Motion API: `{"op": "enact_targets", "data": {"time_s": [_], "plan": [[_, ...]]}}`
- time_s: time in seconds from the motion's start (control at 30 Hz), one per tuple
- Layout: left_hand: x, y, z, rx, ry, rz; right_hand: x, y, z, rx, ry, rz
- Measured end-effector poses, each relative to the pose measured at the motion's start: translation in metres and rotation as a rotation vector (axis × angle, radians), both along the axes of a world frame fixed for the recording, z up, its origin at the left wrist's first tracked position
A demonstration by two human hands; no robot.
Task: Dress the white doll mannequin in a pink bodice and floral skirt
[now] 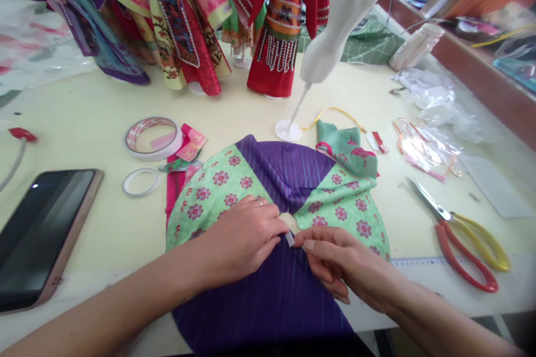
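Note:
A round cloth piece with purple striped panels (268, 295) and green flowered panels (213, 184) lies at the table's front edge. At its centre is a small opening. My left hand (247, 234), a ring on one finger, rests on the cloth left of the opening, its thumb and fingertips at a small whitish strip (290, 239). On the opening's right side my right hand (335, 254) pinches at the opening's edge, beside the strip's lower end; what lies between its fingertips is too small to make out.
Red-and-yellow-handled scissors (448, 217) lie right; a phone (46, 228) and tape rolls (153, 138) lie left. Dressed doll figures (180, 22) and a white mannequin form (335, 17) stand behind. Green cloth (349, 150) touches the round piece.

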State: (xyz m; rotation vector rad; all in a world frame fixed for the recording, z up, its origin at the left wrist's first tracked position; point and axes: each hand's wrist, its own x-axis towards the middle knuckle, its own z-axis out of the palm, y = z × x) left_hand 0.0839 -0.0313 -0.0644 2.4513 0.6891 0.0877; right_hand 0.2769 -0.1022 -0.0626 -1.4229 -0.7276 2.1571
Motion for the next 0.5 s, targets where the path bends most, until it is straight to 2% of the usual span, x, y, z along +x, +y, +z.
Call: {"op": "enact_targets", "data": {"time_s": [0.5], "plan": [[-0.0006,-0.0002,-0.0006,0.008,-0.015,-0.013,-0.0001,0.0006,0.0013,0.012,-0.011,0.009]]}}
